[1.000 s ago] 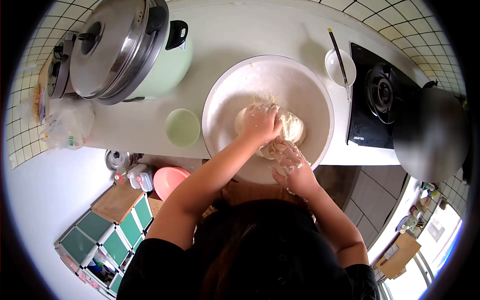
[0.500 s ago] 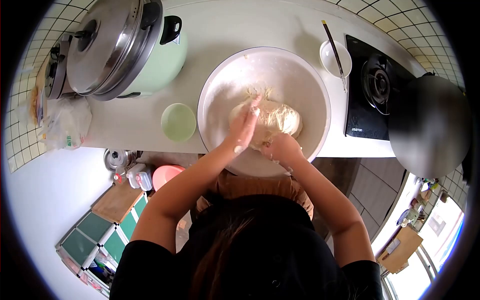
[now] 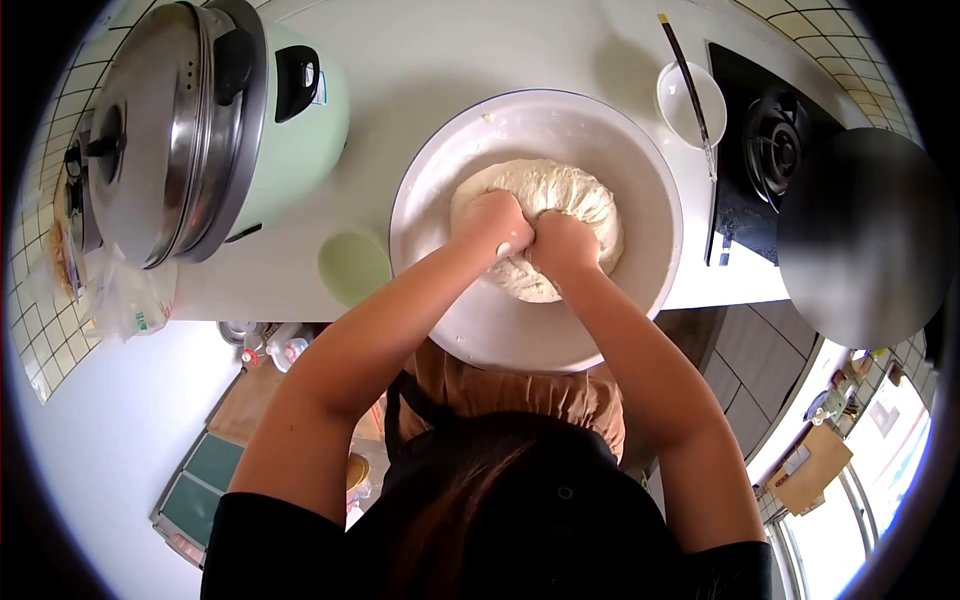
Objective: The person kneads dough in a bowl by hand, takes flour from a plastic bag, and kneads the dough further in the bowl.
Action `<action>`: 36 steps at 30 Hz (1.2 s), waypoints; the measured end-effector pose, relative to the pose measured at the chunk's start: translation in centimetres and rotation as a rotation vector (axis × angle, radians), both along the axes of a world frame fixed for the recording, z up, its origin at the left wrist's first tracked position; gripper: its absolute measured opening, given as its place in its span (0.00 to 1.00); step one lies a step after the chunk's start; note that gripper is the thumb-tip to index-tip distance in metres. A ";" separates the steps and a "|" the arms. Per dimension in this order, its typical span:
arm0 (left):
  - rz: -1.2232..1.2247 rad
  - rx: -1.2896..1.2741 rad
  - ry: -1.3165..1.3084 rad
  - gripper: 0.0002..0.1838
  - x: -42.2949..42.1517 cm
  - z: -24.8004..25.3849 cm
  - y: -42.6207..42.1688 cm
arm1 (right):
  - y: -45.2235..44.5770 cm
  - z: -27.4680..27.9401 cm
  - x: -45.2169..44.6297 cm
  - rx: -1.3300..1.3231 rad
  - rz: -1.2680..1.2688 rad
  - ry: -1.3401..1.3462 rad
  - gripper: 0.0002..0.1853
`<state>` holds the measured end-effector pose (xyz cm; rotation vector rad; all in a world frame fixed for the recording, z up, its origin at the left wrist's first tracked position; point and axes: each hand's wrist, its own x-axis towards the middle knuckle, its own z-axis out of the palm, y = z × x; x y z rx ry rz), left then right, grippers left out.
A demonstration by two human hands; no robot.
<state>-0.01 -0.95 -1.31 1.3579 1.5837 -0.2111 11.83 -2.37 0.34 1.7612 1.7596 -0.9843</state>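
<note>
The fingertips of the left hand (image 3: 492,222) and right hand (image 3: 565,242) are hidden against the dough (image 3: 575,192), so their grip cannot be told. Well right of the right hand, a round dark object (image 3: 862,240) is too blurred to identify and covers part of the stove (image 3: 738,150). Far left of the left hand, the view's top edge clips the cooker (image 3: 300,150)

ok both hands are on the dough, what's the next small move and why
Perhaps fold the far edge of the dough back over its middle: the left hand and right hand, both curled, press in there, and dough bulges beyond them.
</note>
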 end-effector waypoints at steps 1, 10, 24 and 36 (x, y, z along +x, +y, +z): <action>0.025 0.024 -0.003 0.09 0.0 -0.1 0.4 | 0.6 -0.4 -0.2 0.016 0.000 -0.010 0.10; 0.030 0.275 -0.104 0.10 -0.3 -1.3 -2.4 | -2.7 -1.9 1.4 0.163 -0.124 0.146 0.13; 0.098 0.092 -0.470 0.11 -7.3 13.0 -5.8 | -2.8 17.3 7.5 0.026 0.017 0.354 0.16; 0.304 0.255 -0.525 0.17 -5.5 10.6 -10.0 | -3.7 0.4 5.3 -0.137 0.155 0.167 0.08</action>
